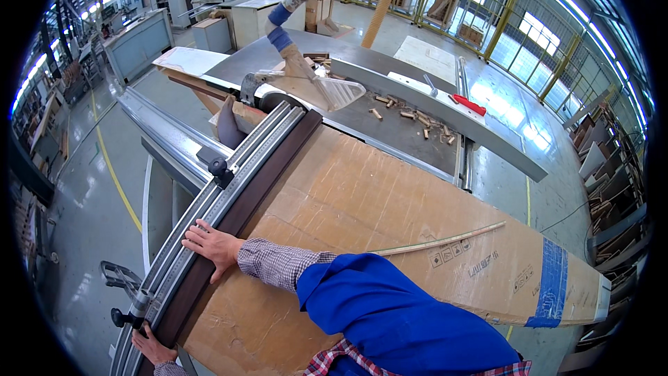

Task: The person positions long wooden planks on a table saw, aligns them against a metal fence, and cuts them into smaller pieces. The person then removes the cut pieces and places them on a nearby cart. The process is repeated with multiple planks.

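A long dark brown wooden board (265, 188) lies against a metal fence (240, 161) with a scale along it. My right hand (216, 245) reaches across both, fingers spread, palm over the board and fingertips on the fence. At the near end, my left hand (154, 348) touches the board and fence beside a black clamp knob (125, 318); its fingers are apart. Another black knob (220, 168) sits farther up the fence. Right of the board spreads a large cardboard-covered surface (334, 188). A thin measuring strip (445, 239) lies on it, partly hidden by my right sleeve.
Beyond the board's far end stands a saw guard (339, 92) with a dust hose (282, 28). Small wood offcuts (424, 122) litter the dark machine table (362, 108). A long grey rip fence (417, 101) carries a red-handled tool (470, 105). Board stacks (612, 188) line the right side.
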Demonstrator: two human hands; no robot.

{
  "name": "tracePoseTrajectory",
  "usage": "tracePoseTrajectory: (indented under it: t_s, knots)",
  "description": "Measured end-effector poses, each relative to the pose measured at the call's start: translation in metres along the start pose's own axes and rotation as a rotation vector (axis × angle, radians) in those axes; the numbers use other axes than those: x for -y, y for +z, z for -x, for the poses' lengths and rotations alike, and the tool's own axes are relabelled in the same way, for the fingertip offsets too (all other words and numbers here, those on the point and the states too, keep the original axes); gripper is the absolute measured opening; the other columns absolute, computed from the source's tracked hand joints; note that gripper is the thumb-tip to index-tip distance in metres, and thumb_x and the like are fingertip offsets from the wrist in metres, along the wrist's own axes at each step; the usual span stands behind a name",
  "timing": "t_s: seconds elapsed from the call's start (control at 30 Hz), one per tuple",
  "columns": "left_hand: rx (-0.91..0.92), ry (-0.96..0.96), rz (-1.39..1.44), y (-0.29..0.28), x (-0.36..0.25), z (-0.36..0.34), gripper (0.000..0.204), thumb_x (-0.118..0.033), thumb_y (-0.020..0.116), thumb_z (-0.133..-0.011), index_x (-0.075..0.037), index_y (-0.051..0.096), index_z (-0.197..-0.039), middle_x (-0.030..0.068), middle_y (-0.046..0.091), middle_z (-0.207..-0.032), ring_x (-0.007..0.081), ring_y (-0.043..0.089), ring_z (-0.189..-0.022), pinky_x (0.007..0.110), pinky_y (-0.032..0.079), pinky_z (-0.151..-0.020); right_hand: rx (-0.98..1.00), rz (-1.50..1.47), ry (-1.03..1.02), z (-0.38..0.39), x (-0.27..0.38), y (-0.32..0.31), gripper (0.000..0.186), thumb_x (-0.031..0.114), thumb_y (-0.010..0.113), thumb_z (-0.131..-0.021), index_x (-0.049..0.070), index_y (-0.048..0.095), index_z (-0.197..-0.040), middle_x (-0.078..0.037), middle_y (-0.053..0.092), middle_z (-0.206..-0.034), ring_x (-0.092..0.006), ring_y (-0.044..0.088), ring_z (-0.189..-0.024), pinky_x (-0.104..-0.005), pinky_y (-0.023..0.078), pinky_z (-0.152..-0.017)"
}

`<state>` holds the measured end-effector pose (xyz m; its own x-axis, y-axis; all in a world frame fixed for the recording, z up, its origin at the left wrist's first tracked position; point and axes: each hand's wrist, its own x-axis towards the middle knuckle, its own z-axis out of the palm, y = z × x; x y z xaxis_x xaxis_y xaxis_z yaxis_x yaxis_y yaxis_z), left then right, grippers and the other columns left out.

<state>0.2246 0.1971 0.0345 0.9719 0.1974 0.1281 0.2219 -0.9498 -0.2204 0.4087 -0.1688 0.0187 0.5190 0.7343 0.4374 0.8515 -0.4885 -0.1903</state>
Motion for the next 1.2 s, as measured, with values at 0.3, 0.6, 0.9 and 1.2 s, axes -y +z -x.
tracePoseTrajectory:
  t_s: [0.3, 0.6, 0.9, 1.2]
  knots:
    - [-0.008, 0.026, 0.007, 0.01, -0.004, -0.012, 0.113, -0.025, 0.085, -0.046, -0.015, 0.022, -0.139, 0.0278, 0.024, -0.135, 0.0423, 0.024, -0.128, 0.051, 0.017, -0.11, 0.003, 0.025, 0.026, 0.005, -0.007, -0.004, 0.122, 0.068, 0.073, -0.053, -0.004, 0.027, -0.139, -0.022, 0.034, -0.138, -0.0354, 0.027, -0.133, -0.0516, 0.008, -0.114]
    - [-0.069, 0.038, 0.012, 0.011, 0.01, -0.006, 0.111, -0.021, 0.084, -0.045, -0.014, 0.023, -0.138, 0.027, 0.026, -0.133, 0.0419, 0.026, -0.127, 0.051, 0.018, -0.109, -0.021, 0.003, -0.005, -0.007, -0.001, -0.003, 0.121, 0.067, 0.075, -0.051, -0.004, 0.029, -0.138, -0.022, 0.035, -0.137, -0.0352, 0.029, -0.133, -0.0517, 0.009, -0.114]
    - [-0.123, 0.084, 0.073, 0.012, 0.01, -0.016, 0.112, -0.015, 0.08, -0.041, -0.014, 0.025, -0.138, 0.0279, 0.028, -0.131, 0.0435, 0.027, -0.127, 0.052, 0.016, -0.11, -0.076, 0.017, 0.003, -0.007, -0.005, -0.004, 0.122, 0.065, 0.076, -0.048, -0.005, 0.032, -0.137, -0.022, 0.037, -0.134, -0.035, 0.031, -0.13, -0.0526, 0.013, -0.112]
    - [-0.103, 0.038, 0.07, 0.006, 0.016, -0.01, 0.115, -0.016, 0.083, -0.041, -0.016, 0.025, -0.14, 0.0269, 0.026, -0.134, 0.0432, 0.026, -0.128, 0.051, 0.016, -0.111, -0.065, 0.006, -0.013, -0.018, 0.0, -0.004, 0.12, 0.065, 0.077, -0.048, -0.004, 0.032, -0.136, -0.021, 0.036, -0.134, -0.0358, 0.031, -0.13, -0.0524, 0.012, -0.112]
